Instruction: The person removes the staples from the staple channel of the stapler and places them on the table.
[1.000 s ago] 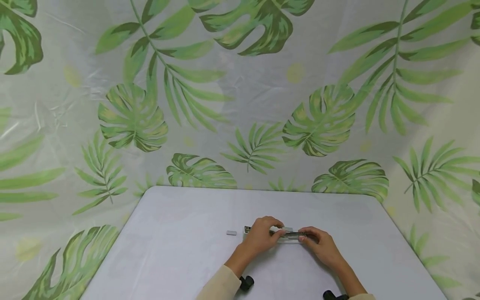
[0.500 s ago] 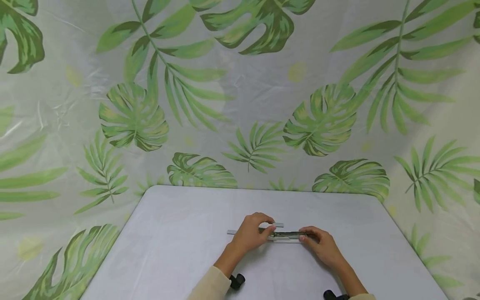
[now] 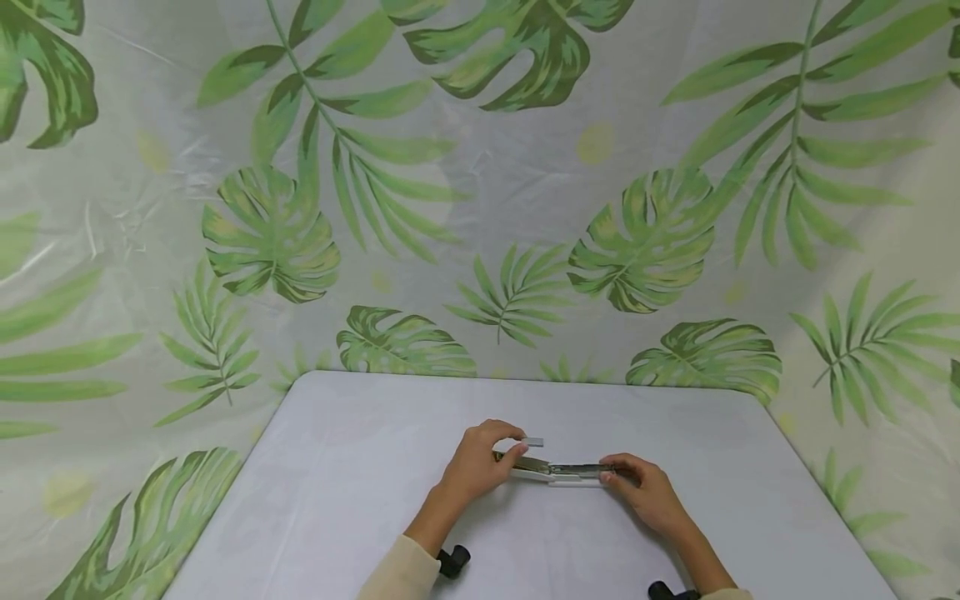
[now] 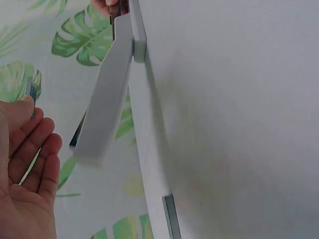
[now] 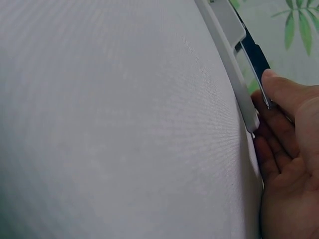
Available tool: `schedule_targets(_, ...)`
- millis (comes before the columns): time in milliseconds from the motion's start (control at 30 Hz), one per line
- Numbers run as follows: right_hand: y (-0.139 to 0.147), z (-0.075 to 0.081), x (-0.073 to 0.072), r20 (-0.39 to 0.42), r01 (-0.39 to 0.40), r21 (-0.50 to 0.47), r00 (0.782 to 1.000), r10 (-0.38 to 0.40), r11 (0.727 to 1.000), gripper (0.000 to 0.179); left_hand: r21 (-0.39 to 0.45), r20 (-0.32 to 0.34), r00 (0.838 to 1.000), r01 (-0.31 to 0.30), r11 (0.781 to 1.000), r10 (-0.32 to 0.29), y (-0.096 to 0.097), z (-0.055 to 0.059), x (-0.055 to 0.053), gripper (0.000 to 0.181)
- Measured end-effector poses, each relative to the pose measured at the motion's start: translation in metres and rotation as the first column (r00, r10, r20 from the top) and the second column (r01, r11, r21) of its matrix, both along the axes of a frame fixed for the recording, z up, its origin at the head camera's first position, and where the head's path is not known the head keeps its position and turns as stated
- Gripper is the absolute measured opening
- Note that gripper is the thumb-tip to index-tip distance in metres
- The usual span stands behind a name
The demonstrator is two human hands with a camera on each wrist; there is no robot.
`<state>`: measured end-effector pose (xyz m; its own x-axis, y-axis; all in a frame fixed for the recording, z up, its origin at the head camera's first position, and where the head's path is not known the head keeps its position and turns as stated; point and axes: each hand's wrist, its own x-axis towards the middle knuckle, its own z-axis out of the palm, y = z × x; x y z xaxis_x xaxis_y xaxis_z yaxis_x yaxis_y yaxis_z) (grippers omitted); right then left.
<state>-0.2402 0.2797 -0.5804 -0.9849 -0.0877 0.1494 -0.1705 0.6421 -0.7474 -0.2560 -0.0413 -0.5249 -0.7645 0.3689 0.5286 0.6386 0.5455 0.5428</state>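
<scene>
A white and grey stapler [image 3: 534,476] lies on the table with its top cover swung back to the left. In the left wrist view, the raised cover [image 4: 102,99] tilts above the tabletop. My left hand [image 3: 472,465] pinches a small grey staple strip [image 3: 534,442] between thumb and forefinger, just behind the cover and apart from it. With thumb and fingers my right hand [image 3: 639,490] holds the right end of the stapler's dark metal magazine [image 5: 257,59], above the white base [image 5: 232,74].
Another staple strip [image 4: 171,218] lies on the white table [image 3: 360,467], hidden behind my left hand in the head view. Black wrist-camera mounts [image 3: 454,562] sit on both wrists. A leaf-patterned sheet [image 3: 510,208] hangs behind the table.
My left hand has moved left and slightly up, carrying the staple strip away from above the magazine, and now covers the strip on the table. My right hand has stayed on the stapler.
</scene>
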Motion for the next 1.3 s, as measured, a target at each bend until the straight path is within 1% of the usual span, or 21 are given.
schedule_targets(167, -0.001, 0.000, 0.000, -0.005, -0.003, 0.000, 1.000, 0.003, 1.000, 0.028, 0.025, 0.002, 0.999, -0.034, 0.999, 0.034, -0.014, 0.002, 0.001, 0.016)
schedule_targets(300, 0.001, 0.001, 0.001, -0.026, -0.012, 0.007, 1.000, 0.012, 1.000, 0.026, 0.038, -0.001, 0.999, -0.041, 0.998, 0.041, -0.023, 0.005, 0.003, 0.016)
schedule_targets(400, 0.003, 0.001, 0.000, -0.046, -0.018, 0.009, 0.999, 0.019, 1.000, 0.025, 0.046, -0.003, 0.999, -0.045, 0.998, 0.045, -0.029, 0.005, 0.002, 0.017)
schedule_targets(500, 0.004, 0.001, -0.001, -0.054, -0.024, 0.007, 0.998, 0.025, 1.000, 0.025, 0.049, 0.001, 0.998, -0.063, 0.997, 0.063, -0.036, 0.003, 0.002, 0.018)
schedule_targets(667, 0.004, -0.001, -0.001, -0.042, -0.028, 0.000, 0.999, 0.028, 1.000, 0.025, 0.049, 0.011, 0.994, -0.105, 0.993, 0.105, -0.049, 0.002, 0.002, 0.018)
schedule_targets(900, 0.004, -0.004, -0.001, -0.030, -0.028, -0.010, 0.999, 0.027, 1.000, 0.025, 0.067, 0.015, 0.991, -0.135, 0.989, 0.134, -0.068, 0.003, 0.003, 0.020)
schedule_targets(1000, 0.004, -0.004, -0.002, -0.026, -0.029, -0.011, 0.999, 0.029, 1.000, 0.026, 0.062, 0.016, 0.987, -0.160, 0.985, 0.159, -0.077, 0.002, 0.003, 0.019)
schedule_targets(1133, 0.004, -0.004, -0.002, -0.024, -0.032, -0.015, 0.999, 0.032, 0.999, 0.026, 0.056, 0.039, 0.982, -0.189, 0.980, 0.187, -0.088, 0.000, 0.005, 0.019)
schedule_targets(1300, 0.005, -0.003, -0.001, -0.039, -0.037, -0.004, 0.999, 0.037, 0.999, 0.025, 0.055, 0.064, 0.977, -0.205, 0.977, 0.202, -0.101, 0.000, 0.006, 0.019)
